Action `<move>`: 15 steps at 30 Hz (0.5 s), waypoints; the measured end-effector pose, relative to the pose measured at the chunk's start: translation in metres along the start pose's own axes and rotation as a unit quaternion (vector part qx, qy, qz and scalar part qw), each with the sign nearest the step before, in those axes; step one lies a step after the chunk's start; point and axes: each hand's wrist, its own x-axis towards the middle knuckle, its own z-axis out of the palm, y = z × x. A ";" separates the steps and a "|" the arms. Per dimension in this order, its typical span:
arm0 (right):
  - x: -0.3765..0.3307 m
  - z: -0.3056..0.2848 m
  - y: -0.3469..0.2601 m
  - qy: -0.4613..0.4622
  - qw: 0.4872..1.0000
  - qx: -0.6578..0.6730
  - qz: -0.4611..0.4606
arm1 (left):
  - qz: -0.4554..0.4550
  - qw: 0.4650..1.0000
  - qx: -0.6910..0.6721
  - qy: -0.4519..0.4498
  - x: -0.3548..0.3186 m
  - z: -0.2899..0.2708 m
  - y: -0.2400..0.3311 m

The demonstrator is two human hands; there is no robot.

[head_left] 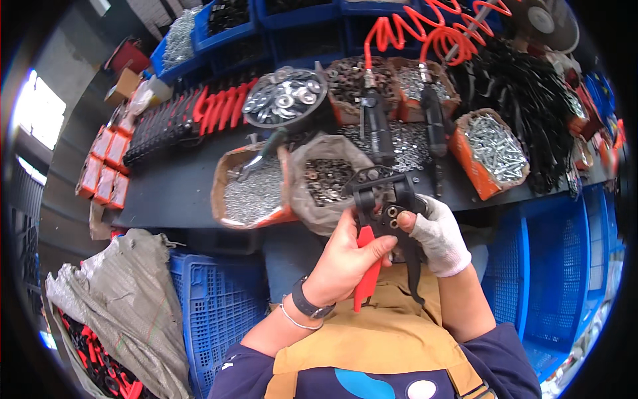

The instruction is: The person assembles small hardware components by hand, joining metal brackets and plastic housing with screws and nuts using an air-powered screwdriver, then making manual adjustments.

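My left hand (342,259) is closed round a hand tool with a black metal head (403,189) and a red handle (366,276), held over my lap at the table's front edge. My right hand (438,234), in a white glove with the thumb tip bare, grips the other side of the same tool. Its thumb presses beside small round metal parts (393,218) on the tool's side. Below my hands hangs a curved black lever (413,266). Just beyond the tool stands a plastic-lined bag (335,147) of small dark nuts.
Two air screwdrivers (379,126) hang on red coiled hoses (445,43). Around them are a bowl of washers (286,96), a carton of small rivet-like pieces (256,193) with a scoop, and a box of screws (495,149). Blue crates (216,306) and a sack (126,292) flank me.
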 end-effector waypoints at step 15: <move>0.016 -0.187 -0.096 0.278 0.560 -0.738 -0.254 | -0.003 1.000 -0.009 0.021 0.027 0.069 -0.031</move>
